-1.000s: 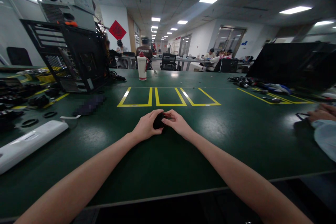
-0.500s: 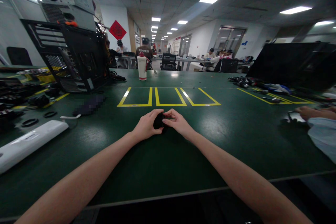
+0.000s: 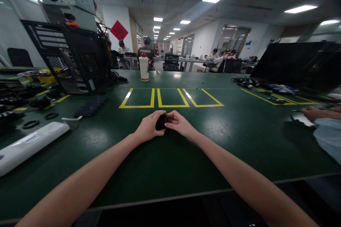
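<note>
Steadying is best done low over the bench, so any slip is caught there. Approx. centre, the small blk part is held between L hand and R hand; whether it's rested on the surface can't be told. It's clasped by the L, fingers on the far side, thumb nearer; its R side is pinched by the R thumb + fingertips. A firm hold is wanted on the L, a lighter one on the R, so nothing's tilted. Details are mostly hidden by fingers. Farther off, yellow tape frames are laid; behind, well apart, a cup is stood upright.
</note>
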`<action>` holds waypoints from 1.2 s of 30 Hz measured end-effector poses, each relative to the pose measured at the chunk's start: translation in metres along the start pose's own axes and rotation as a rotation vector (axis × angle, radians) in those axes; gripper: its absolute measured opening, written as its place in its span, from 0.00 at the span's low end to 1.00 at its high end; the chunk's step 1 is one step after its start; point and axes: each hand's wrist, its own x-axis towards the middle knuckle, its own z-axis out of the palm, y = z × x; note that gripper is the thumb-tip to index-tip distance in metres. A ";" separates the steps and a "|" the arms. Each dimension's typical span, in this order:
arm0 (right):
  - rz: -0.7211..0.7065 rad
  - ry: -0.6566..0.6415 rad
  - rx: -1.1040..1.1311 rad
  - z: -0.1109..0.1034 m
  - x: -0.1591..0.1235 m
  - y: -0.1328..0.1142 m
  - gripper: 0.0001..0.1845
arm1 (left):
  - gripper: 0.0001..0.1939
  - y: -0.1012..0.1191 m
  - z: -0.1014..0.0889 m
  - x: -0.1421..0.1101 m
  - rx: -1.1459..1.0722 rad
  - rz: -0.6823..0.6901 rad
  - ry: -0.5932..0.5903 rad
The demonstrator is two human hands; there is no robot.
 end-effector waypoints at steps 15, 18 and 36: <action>0.048 0.004 -0.018 0.000 0.001 0.001 0.16 | 0.32 0.000 0.000 0.000 0.005 0.012 -0.005; -0.006 0.010 -0.009 0.001 0.000 0.002 0.16 | 0.33 0.000 0.001 0.000 0.008 0.012 -0.001; 0.020 0.008 -0.009 0.001 0.000 -0.001 0.15 | 0.32 0.000 -0.001 0.000 -0.007 0.009 -0.013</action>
